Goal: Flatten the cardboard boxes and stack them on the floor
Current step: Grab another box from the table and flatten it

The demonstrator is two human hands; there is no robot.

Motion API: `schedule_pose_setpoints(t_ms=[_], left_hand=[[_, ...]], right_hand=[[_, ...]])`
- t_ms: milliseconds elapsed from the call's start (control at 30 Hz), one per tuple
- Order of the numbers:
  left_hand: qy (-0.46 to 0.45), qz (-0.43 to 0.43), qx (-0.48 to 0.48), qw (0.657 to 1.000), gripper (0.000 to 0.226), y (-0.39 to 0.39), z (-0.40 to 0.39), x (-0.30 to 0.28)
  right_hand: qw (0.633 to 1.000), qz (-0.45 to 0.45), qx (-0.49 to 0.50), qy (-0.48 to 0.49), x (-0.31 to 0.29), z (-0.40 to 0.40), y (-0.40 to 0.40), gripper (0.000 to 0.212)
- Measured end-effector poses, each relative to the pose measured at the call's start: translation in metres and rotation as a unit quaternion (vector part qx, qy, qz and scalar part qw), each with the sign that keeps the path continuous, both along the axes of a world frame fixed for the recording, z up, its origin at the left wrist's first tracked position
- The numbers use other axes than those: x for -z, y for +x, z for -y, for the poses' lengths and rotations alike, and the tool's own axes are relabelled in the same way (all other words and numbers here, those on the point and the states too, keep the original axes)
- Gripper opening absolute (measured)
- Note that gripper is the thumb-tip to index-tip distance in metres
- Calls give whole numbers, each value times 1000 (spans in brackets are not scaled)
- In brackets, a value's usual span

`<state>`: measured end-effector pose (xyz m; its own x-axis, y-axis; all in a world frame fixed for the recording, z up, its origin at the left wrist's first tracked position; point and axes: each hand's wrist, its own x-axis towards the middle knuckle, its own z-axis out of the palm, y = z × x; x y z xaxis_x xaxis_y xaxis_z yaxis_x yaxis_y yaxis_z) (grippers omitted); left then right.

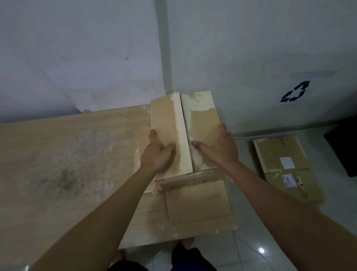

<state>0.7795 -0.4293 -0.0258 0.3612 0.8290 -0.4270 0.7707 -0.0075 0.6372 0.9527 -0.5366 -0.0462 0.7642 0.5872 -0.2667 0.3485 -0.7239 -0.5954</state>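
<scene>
Legs [158,267]: at the bottom edge, in dark clothing with some blue, standing on pale glossy floor tiles [250,253].
Forearms: bare, reaching forward and up from the lower corners toward the box.
Left hand [157,154]: flat on the left top flap, fingers spread and fairly straight, thumb pointing at the centre seam; pressing down, not curled round anything.
Right hand [219,148]: flat on the right top flap, fingers reaching over the flap's right edge, thumb pointing at the seam; pressing, with no clear pinch.
Box [196,200]: brown cardboard, upright at the right end of the table, close to the wall corner.
Top flaps [166,115]: two, folded shut, meeting along a narrow dark seam; pale torn strips beside the seam and along the far edge.
Table [52,171]: light wood, scuffed and stained, stretching left from the box.
Flattened cardboard [285,167]: on the floor right of the table, against the wall, with white labels on top.
Wall [251,40]: pale grey, with a black recycling symbol [295,91] on the right side.
Dark object [350,148]: at the right edge, on the floor; kind not clear.
</scene>
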Motion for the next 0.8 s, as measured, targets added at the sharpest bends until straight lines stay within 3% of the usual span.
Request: schedule_pose_setpoints(t_ms=[267,800], left_hand=[[32,-3,-50,998,80,-64,-29,-24],[24,3,-105,994,83,-250,-108,-14]], right_hand=[[998,31,-51,1,-23,-40,-65,123],[984,-62,-168,-16,-10,-107,-237,123]])
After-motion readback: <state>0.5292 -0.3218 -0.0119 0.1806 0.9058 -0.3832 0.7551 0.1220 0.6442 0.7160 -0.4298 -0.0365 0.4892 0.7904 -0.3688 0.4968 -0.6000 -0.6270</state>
